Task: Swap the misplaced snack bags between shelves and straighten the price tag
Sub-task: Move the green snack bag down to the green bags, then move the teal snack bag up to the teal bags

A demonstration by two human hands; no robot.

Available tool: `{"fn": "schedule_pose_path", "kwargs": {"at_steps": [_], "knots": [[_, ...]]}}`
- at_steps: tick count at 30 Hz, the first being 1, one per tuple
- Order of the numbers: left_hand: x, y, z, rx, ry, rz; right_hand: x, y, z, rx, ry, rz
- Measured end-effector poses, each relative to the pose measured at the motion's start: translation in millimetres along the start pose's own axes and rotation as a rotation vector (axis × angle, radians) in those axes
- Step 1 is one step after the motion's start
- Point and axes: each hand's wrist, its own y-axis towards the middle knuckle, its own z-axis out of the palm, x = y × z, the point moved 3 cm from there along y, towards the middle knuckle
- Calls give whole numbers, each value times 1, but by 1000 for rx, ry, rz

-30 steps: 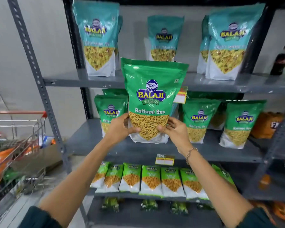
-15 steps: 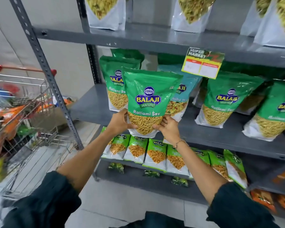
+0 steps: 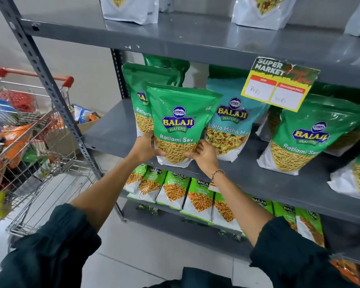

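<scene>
I hold a green Ratlami Sev bag (image 3: 180,121) upright by its bottom corners, my left hand (image 3: 143,148) on the left and my right hand (image 3: 205,155) on the right. Its base rests at the front edge of the middle shelf (image 3: 110,129). Right behind it stands a teal Khatta Mitha Mix bag (image 3: 230,129) among other green Ratlami Sev bags (image 3: 303,140). A yellow and green price tag (image 3: 279,84) hangs tilted from the front lip of the upper shelf (image 3: 175,36).
A loaded shopping cart (image 3: 29,142) with a red handle stands at the left. Small green snack packs (image 3: 175,190) line the lower shelf. White-bottomed bags (image 3: 131,11) stand on the upper shelf. A grey slotted upright (image 3: 48,84) frames the rack's left side.
The green bag has come down from in front of the upper shelf to the front of the middle shelf. The view has dropped and moved closer to the rack.
</scene>
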Motion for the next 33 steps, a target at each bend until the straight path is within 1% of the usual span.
{"fn": "schedule_pose_path", "kwargs": {"at_steps": [3,9,11,14,16,17,18,22,24,26,28,30,31,33], "knots": [[2,6,1,25,-9,-24,-3,6,3,6,-3,0],[2,7,4,26,-15,-35,-9,7,2,37,-16,-3],[1,4,4,50,17,-36,-8,5,2,61,-28,-1],[1,-7,5,34,231,-105,-10,-3,-7,75,-65,-6],[-3,-22,6,-6,431,-155,-16,-11,-23,-1,-95,-2],[-9,-31,10,14,479,-132,-20,-17,-33,-63,-107,3],[-17,-38,16,56,469,-76,-24,-22,-44,-131,-116,7],[-63,-55,58,285,223,158,-38,-38,-86,-355,-126,73],[-84,-51,82,342,162,253,-41,-41,-107,-446,-132,96],[-95,-42,105,368,192,328,-44,-39,-123,-472,-143,128],[-96,-33,129,430,157,288,-48,-35,-134,-448,-155,171],[-95,-24,150,440,-8,204,-52,-31,-139,-431,-203,180],[-95,-18,157,402,-76,168,-54,-28,-140,-425,-213,176],[-92,-3,166,291,-113,54,-60,-22,-138,-397,-192,179]]}}
